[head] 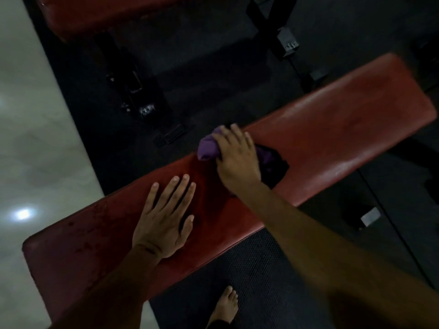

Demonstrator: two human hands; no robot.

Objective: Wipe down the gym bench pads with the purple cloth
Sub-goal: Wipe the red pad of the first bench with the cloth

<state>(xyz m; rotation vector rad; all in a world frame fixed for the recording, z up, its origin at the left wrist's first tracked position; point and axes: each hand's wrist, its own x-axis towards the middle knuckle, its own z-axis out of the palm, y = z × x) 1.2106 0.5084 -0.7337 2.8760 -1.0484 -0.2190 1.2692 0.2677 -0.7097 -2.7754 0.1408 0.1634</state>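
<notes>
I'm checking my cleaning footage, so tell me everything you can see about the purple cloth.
The purple cloth is soft fabric, bunched into a wad rather than spread flat. It lies on the far edge of the red bench pad, near the middle of its length. The right hand presses on it, fingers curled over the top. One lighter end sticks out past the fingers; a darker, shadowed part shows behind the hand.

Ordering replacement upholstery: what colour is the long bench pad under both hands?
Red, glossy vinyl-like long bench pad, clearest in the head view.
</notes>
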